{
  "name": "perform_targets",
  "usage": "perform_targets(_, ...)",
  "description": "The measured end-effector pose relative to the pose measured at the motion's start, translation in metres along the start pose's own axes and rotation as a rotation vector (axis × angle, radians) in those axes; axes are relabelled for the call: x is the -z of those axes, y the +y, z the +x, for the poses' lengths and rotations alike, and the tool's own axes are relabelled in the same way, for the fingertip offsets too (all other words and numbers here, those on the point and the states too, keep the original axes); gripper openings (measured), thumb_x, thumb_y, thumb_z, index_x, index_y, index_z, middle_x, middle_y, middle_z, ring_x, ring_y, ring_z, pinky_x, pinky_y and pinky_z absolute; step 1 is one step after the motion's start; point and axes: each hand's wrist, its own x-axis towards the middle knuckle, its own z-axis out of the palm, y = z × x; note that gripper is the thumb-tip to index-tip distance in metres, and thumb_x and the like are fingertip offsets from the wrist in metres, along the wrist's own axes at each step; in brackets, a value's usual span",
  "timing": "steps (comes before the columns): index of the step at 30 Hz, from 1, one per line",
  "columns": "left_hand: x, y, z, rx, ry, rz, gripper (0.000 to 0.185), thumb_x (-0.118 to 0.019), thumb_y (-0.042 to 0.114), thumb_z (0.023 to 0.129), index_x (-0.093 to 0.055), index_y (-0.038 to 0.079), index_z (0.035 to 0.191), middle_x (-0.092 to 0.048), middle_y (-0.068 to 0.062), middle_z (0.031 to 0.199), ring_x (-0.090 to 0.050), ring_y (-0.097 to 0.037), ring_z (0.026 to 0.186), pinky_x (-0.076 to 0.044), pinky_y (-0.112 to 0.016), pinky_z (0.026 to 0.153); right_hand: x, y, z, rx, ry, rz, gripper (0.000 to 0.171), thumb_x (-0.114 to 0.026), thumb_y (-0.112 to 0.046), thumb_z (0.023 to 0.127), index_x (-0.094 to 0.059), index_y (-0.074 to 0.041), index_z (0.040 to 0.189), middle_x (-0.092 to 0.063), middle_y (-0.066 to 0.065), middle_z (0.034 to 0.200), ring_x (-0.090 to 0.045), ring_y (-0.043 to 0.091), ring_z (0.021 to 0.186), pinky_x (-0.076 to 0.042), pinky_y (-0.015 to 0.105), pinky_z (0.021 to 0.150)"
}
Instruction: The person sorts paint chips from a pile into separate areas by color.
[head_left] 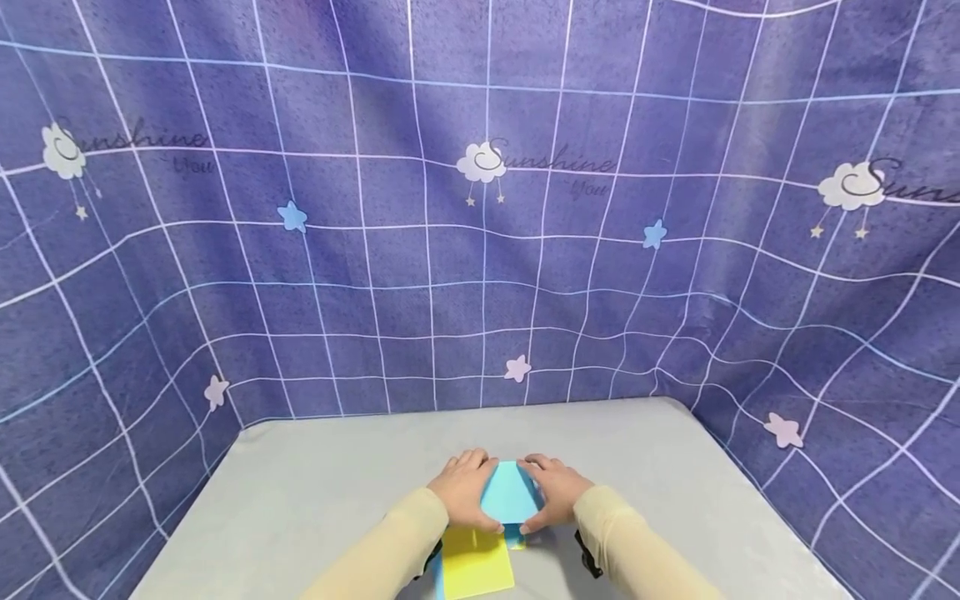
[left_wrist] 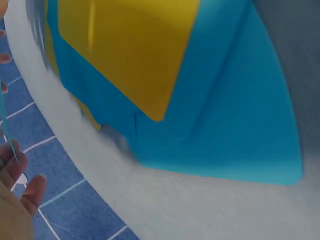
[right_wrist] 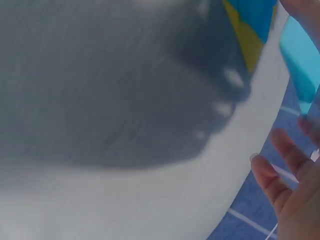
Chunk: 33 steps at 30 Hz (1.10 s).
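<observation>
A light blue paper sheet (head_left: 510, 492) is held just above the grey table (head_left: 315, 492), close to its near edge. My left hand (head_left: 467, 490) grips its left side and my right hand (head_left: 557, 493) grips its right side, thumbs at the near edge and fingers curled over the far edge. In the left wrist view only the fingertips (left_wrist: 22, 192) show, beside the sheet's thin edge (left_wrist: 6, 120). My right-hand fingers (right_wrist: 282, 182) show in the right wrist view next to the held blue sheet (right_wrist: 301, 62).
A yellow paper sheet (head_left: 476, 564) lies flat on the table under my wrists, on top of another blue sheet (left_wrist: 225, 115). A purple grid-patterned cloth (head_left: 480, 250) hangs as a wall behind and on both sides of the table.
</observation>
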Motion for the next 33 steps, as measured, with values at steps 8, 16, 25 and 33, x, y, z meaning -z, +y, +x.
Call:
perform_targets(8, 0.004, 0.019, 0.014, -0.052, 0.006, 0.007, 0.106, -0.084, 0.066, 0.069, -0.051, 0.006, 0.149, -0.052, -0.005, 0.135, -0.049, -0.019, 0.120, -0.044, -0.039, 0.107, 0.010, 0.014, -0.018, -0.028, 0.002, 0.025, 0.112, -0.093, -0.049, 0.071, -0.040, -0.002, 0.157, -0.039, 0.014, 0.160, -0.043, 0.041, 0.141, -0.041, 0.056, 0.111)
perform_targets(16, 0.006, 0.050, 0.030, -0.084, -0.042, 0.053, 0.097, -0.081, 0.067, 0.074, -0.054, 0.009, 0.146, -0.051, -0.003, 0.132, -0.048, -0.015, 0.114, -0.045, -0.035, 0.101, 0.013, 0.037, -0.036, -0.090, -0.037, -0.006, 0.108, -0.092, -0.052, 0.070, -0.045, -0.004, 0.155, -0.045, 0.011, 0.155, -0.047, 0.036, 0.138, -0.043, 0.054, 0.109)
perform_targets(25, -0.005, 0.080, 0.054, -0.088, -0.114, 0.070, 0.098, -0.082, 0.070, 0.072, -0.055, 0.013, 0.147, -0.054, -0.003, 0.136, -0.051, -0.015, 0.122, -0.043, -0.037, 0.107, 0.021, 0.055, -0.061, -0.196, -0.082, 0.049, 0.104, -0.095, -0.045, 0.067, -0.049, -0.002, 0.151, -0.049, 0.014, 0.151, -0.050, 0.037, 0.134, -0.043, 0.055, 0.108)
perform_targets(33, -0.008, 0.104, 0.068, -0.091, -0.165, 0.052, 0.093, -0.081, 0.070, 0.075, -0.056, 0.018, 0.147, -0.054, 0.000, 0.138, -0.051, -0.015, 0.127, -0.040, -0.042, 0.112, 0.023, 0.066, -0.080, -0.284, -0.091, 0.064, 0.102, -0.098, -0.038, 0.064, -0.053, -0.001, 0.147, -0.051, 0.015, 0.148, -0.051, 0.038, 0.133, -0.043, 0.056, 0.108)
